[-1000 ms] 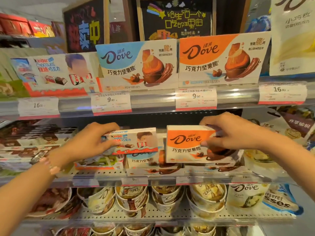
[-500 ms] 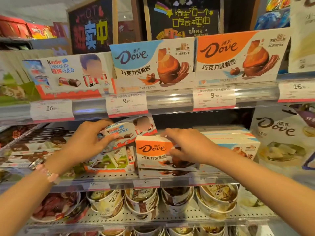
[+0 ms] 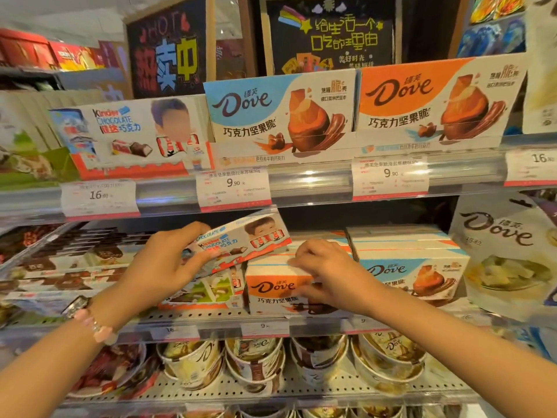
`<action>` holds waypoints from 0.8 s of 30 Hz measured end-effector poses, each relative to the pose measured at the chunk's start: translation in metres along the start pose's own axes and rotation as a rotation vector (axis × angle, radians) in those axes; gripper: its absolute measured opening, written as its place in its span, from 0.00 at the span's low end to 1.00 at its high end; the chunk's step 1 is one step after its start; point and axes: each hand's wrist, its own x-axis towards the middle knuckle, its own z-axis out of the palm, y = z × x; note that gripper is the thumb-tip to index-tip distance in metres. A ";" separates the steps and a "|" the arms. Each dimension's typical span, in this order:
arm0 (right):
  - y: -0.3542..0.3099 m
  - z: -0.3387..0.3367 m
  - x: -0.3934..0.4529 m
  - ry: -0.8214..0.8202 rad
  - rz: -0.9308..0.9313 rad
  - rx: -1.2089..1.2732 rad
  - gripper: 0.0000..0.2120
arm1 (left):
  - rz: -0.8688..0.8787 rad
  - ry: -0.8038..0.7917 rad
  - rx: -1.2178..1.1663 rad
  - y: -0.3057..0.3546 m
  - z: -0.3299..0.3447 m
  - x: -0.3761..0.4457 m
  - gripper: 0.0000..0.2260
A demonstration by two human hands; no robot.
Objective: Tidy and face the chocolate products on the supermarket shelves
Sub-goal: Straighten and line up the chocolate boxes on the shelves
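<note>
Your right hand (image 3: 324, 271) hides part of the orange Dove box (image 3: 277, 285); its grip curls over the top. Your left hand (image 3: 164, 262) pinches the tilted Kinder box (image 3: 244, 239).

I'm facing a metal shelf unit (image 3: 316, 179) with clear plastic price rails — white tags (image 3: 233, 188) clipped along them. Above it two black chalkboard signs (image 3: 330, 34) in wooden frames carry bright hand-drawn lettering. The lower shelf (image 3: 340, 384) is perforated metal — warm overhead light glints off the rails.
</note>
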 end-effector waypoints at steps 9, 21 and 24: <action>-0.034 -0.031 0.023 0.033 0.115 0.544 0.28 | 0.092 -0.039 -0.045 0.009 -0.001 0.000 0.16; -0.059 -0.010 0.042 0.176 0.086 0.657 0.28 | -0.197 -0.004 0.028 -0.055 -0.028 -0.043 0.33; -0.071 -0.001 0.053 0.172 0.094 0.722 0.24 | -0.112 -0.023 0.196 -0.086 -0.050 -0.065 0.33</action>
